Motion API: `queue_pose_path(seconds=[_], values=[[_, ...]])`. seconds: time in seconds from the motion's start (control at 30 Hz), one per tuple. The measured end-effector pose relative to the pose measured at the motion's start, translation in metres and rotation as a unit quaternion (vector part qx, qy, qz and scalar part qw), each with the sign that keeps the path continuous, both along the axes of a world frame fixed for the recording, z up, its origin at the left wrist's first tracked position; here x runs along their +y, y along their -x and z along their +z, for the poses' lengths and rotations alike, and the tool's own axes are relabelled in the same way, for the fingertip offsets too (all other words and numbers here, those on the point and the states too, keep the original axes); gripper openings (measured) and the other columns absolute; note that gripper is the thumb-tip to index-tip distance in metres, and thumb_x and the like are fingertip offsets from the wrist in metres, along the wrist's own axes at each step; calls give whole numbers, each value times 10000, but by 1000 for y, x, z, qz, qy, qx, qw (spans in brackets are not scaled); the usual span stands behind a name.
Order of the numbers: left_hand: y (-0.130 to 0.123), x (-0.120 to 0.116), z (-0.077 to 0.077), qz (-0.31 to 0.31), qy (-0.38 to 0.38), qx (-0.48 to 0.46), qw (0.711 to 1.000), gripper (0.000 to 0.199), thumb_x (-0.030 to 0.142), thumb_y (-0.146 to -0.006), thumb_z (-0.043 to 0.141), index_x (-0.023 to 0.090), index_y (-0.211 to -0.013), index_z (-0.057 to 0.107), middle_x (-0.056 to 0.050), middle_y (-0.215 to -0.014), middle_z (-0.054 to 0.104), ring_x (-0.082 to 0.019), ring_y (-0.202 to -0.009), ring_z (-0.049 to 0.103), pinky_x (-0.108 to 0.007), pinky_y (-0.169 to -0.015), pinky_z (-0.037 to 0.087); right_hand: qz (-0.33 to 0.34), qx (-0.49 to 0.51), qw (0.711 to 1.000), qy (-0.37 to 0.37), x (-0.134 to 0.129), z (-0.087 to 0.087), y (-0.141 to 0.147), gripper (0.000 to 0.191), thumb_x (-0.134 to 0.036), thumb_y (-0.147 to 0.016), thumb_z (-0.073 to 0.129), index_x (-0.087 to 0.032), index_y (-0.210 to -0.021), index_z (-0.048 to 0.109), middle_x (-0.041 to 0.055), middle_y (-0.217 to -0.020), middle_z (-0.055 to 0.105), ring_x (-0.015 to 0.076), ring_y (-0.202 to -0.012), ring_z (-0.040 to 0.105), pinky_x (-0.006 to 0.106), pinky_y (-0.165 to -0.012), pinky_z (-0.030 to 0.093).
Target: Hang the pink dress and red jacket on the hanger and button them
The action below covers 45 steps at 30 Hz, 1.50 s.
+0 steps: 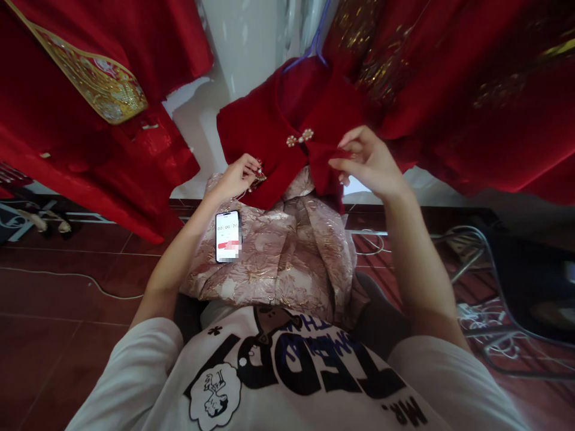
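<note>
A dark red jacket (pixel 265 120) hangs on a blue hanger (pixel 320 42) above a pale pink brocade skirt (pixel 287 263). Two pearl flower clasps (pixel 300 138) join its front edges. My left hand (pixel 242 175) is closed around a small jewelled ornament (pixel 259 176) at the jacket's lower left. On the right, my right hand (pixel 366 158) pinches the red cloth of the jacket between its fingers. A phone (pixel 228 236) with a lit timer screen lies on the skirt just below my left hand.
Red garments with gold embroidery (pixel 108 90) hang on the left, and more red garments (pixel 431 90) hang on the right. White cables (pixel 487 326) and a metal-framed chair (pixel 489 257) stand at the lower right. Shoes (pixel 49 221) are at far left.
</note>
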State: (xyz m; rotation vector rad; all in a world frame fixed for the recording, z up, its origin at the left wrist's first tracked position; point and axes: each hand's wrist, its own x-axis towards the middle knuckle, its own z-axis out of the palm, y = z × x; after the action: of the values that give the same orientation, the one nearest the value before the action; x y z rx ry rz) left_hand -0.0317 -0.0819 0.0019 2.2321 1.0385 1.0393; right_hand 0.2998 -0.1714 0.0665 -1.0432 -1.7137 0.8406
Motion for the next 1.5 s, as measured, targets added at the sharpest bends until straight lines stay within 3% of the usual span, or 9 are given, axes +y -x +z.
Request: queue_pose_path(seconds=[0.1, 0.23, 0.33, 0.47, 0.7, 0.93, 1.1, 1.27, 1.5], values=[[-7, -2, -7, -6, 21, -1, 1000, 305, -22, -868, 572, 155, -1103, 653, -82, -1054, 728, -176, -982, 725, -293, -883, 592, 58, -7, 998, -25, -6, 5, 26, 576, -523, -731, 883, -247, -1079, 518, -24, -901, 588, 104, -689, 614, 242, -565, 531], [-9, -6, -11, 23, -23, 31, 999, 389, -5, -826, 604, 136, -1178, 692, -99, -1143, 701, -203, -982, 724, -339, -927, 598, 90, -53, 994, -46, 2, -14, 72, 478, -452, -739, 864, -220, -999, 537, -19, -867, 585, 116, -749, 616, 272, -681, 564], [-6, -6, -11, 23, -60, 46, 997, 448, 7, -821, 611, 145, -1238, 699, -105, -1234, 673, -220, -1029, 715, -377, -987, 587, 52, -90, 993, -50, 20, -31, 97, 419, -328, -753, 839, -210, -1017, 537, -26, -842, 593, 109, -705, 603, 272, -682, 535], [-7, -1, -15, -5, -40, 28, 999, 473, -2, -840, 598, 136, -1284, 680, -120, -1286, 669, -222, -1105, 706, -357, -995, 587, -12, -129, 989, -69, 43, -47, 114, 396, -234, -776, 804, -209, -1066, 535, -47, -774, 577, 120, -680, 608, 275, -684, 502], [-12, 7, -27, -34, 2, -60, 998, 447, -19, -851, 563, 157, -1239, 696, -97, -1233, 733, -199, -1120, 722, -344, -1004, 595, -72, -133, 985, -78, 60, -62, 126, 384, -157, -776, 767, -205, -1080, 536, -35, -803, 573, 135, -708, 624, 296, -724, 526], [-9, 4, -20, -10, 30, -131, 991, 286, 62, -848, 647, 148, -1098, 757, -69, -1083, 793, -182, -986, 759, -336, -958, 622, -37, -63, 997, -37, 63, -69, 130, 507, -203, -786, 747, -203, -1233, 508, 14, -970, 626, 160, -851, 684, 305, -792, 601], [-12, -1, -14, 4, 41, -145, 989, 284, 55, -843, 671, 150, -1095, 762, -77, -1090, 793, -181, -982, 762, -334, -958, 625, -38, -53, 998, -25, 62, -68, 126, 425, -329, -897, 712, -219, -1272, 545, 28, -982, 661, 166, -896, 698, 330, -894, 605], [-14, -9, -11, 22, 50, -130, 990, 275, 67, -864, 695, 152, -1117, 762, -80, -1081, 789, -180, -980, 760, -329, -955, 628, -91, -47, 994, -24, 57, -63, 127, 395, -272, -929, 664, -227, -1304, 552, 27, -953, 674, 176, -876, 688, 354, -912, 614], [-19, -11, -6, 51, 38, -157, 986, 195, 92, -856, 714, 147, -1025, 796, -72, -1069, 809, -183, -951, 769, -339, -969, 625, -117, -97, 986, -64, 48, -57, 136, 309, -240, -943, 622, -235, -1250, 586, 53, -987, 644, 187, -889, 648, 328, -794, 625]])
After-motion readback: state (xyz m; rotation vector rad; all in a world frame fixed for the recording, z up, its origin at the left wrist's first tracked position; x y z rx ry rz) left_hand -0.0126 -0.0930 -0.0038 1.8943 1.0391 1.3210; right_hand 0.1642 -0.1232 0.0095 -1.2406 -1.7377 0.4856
